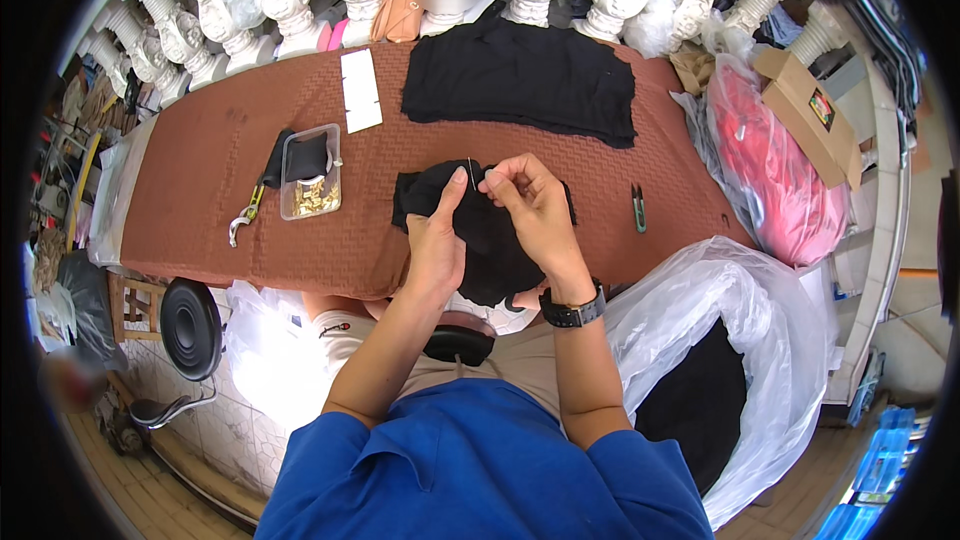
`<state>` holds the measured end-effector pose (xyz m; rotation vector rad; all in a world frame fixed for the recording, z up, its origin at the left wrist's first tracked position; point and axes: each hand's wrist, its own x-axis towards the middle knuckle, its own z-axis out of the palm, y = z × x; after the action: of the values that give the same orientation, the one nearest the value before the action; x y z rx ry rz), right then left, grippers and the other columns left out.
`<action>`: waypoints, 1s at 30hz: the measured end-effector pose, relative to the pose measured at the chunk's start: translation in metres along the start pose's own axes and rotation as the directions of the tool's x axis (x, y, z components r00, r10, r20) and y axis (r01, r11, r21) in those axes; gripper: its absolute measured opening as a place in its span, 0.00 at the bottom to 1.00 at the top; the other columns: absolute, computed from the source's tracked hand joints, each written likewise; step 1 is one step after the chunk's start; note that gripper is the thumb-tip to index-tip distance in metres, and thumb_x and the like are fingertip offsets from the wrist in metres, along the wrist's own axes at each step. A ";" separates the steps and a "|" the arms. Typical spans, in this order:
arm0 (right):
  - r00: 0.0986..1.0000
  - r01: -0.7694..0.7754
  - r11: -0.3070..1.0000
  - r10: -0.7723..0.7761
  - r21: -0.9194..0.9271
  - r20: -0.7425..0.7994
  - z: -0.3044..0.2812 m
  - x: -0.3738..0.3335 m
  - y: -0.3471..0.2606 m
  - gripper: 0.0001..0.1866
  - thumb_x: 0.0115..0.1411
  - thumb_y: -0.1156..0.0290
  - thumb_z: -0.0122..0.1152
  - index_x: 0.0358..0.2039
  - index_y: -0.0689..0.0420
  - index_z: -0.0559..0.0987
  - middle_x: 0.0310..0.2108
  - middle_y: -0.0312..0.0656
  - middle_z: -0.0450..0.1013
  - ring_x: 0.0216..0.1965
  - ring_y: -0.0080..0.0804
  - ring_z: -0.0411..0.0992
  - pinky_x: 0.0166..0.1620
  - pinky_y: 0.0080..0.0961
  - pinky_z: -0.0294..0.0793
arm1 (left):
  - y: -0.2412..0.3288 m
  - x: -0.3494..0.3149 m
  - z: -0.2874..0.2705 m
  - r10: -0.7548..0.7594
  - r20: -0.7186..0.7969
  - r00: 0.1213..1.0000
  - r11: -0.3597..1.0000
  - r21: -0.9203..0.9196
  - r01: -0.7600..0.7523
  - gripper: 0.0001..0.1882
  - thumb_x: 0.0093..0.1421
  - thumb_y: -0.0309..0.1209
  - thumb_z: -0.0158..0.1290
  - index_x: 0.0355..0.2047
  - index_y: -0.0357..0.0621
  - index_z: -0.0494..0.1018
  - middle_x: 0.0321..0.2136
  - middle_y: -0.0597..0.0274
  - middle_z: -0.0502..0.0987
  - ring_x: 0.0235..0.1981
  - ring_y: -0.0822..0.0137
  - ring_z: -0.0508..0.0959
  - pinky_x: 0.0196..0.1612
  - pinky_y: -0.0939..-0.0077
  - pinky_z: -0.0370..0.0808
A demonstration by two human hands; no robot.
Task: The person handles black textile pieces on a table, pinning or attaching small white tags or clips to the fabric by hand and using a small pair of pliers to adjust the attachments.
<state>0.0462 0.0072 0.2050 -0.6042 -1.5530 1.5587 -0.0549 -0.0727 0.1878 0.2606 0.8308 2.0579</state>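
A piece of black cloth [487,260] hangs over the near edge of the table, partly bunched up. My left hand [437,245] grips it, with the thumb pointing up along the raised part. Close beside that thumb a thin, pale needle or pin [472,174] stands up against the black. My right hand [537,215], a dark watch on its wrist, has thumb and forefinger pinched together at the cloth's upper edge, just right of the needle. What lies between these fingertips is too small to make out.
Folded black cloth [520,80] lies at the table's far side. Left are a clear box [311,202] of small gold pieces, a yellow-handled tool [246,215] and a white card [361,90]. Green snips [638,208] lie right. A clear bag [790,360] holds black cloth beside me.
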 end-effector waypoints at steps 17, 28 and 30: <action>0.890 0.455 0.710 -0.352 -0.538 0.289 -0.005 0.028 -0.047 0.01 0.59 0.79 0.62 0.32 0.63 0.79 0.30 0.44 0.70 0.36 0.44 0.70 0.40 0.36 0.70 | -0.001 0.001 0.000 0.076 0.049 0.996 0.988 0.132 -0.082 0.07 0.60 0.23 0.63 0.39 0.38 0.80 0.37 0.65 0.81 0.37 0.76 0.80 0.43 0.80 0.76; 0.890 0.456 0.602 -0.300 -0.655 0.343 -0.011 0.030 -0.052 0.02 0.59 0.77 0.63 0.32 0.62 0.79 0.31 0.44 0.68 0.37 0.44 0.69 0.41 0.39 0.71 | 0.003 0.004 -0.004 0.062 0.006 0.998 0.978 0.201 -0.062 0.08 0.61 0.25 0.64 0.38 0.35 0.80 0.37 0.65 0.81 0.37 0.77 0.79 0.43 0.81 0.76; 0.859 0.511 0.610 -0.343 -0.605 0.380 -0.006 0.029 -0.055 0.02 0.58 0.77 0.63 0.32 0.62 0.79 0.31 0.44 0.67 0.37 0.44 0.68 0.41 0.39 0.71 | 0.003 0.005 -0.003 0.081 0.022 0.996 0.974 0.210 -0.084 0.08 0.61 0.25 0.64 0.38 0.35 0.80 0.37 0.65 0.81 0.37 0.77 0.79 0.42 0.81 0.76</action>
<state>0.0474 0.0279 0.2644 -0.3857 -2.2825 0.6462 -0.0609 -0.0712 0.1865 0.4318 1.0469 2.0432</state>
